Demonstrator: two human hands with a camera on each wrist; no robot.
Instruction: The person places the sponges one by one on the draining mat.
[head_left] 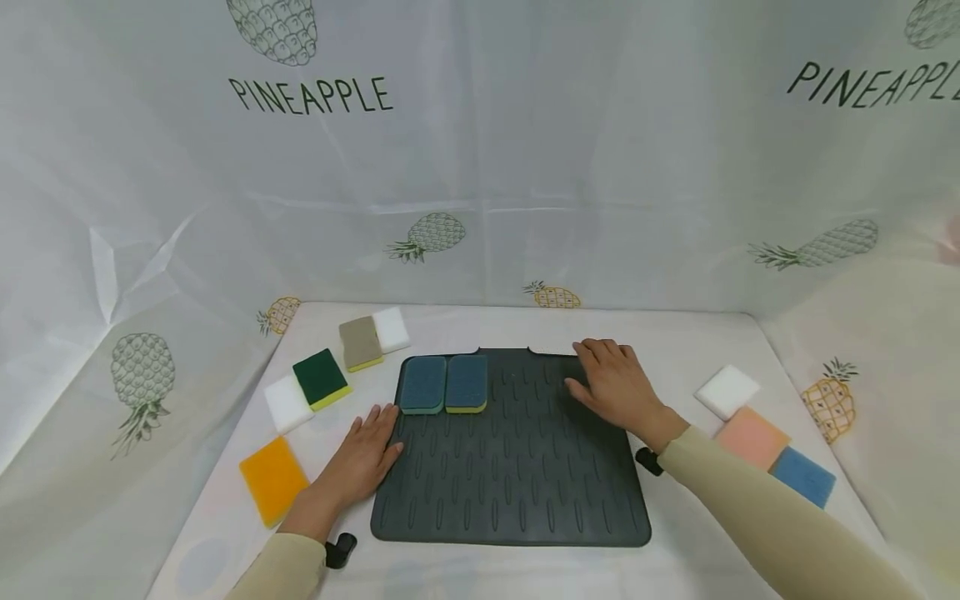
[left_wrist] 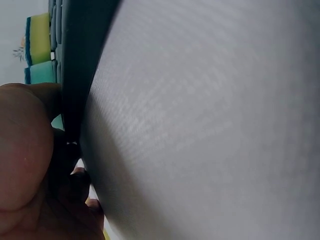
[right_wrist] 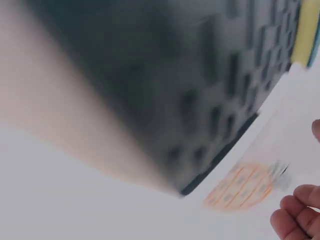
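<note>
A dark grey ridged mat [head_left: 517,475] lies on the white table. At its upper left corner two scouring sponges sit side by side: a blue-topped one with a turquoise body [head_left: 423,383] and a blue-topped one with a yellow body [head_left: 467,382]. My left hand [head_left: 360,458] rests flat at the mat's left edge, thumb over the rim; in the left wrist view the thumb [left_wrist: 22,145] lies against that edge. Over the mat's upper right corner is my right hand [head_left: 618,387], fingers loosely extended, holding nothing. In the right wrist view its fingertips [right_wrist: 287,220] appear apart from the mat.
To the left lie an orange sponge [head_left: 273,481], a white one [head_left: 287,403], a green-and-yellow one [head_left: 320,377], a taupe one [head_left: 360,342] and another white one [head_left: 391,329]. On the right are white [head_left: 727,392], pink [head_left: 752,437] and blue [head_left: 802,477] sponges. A pineapple-print curtain [head_left: 525,150] encloses the table.
</note>
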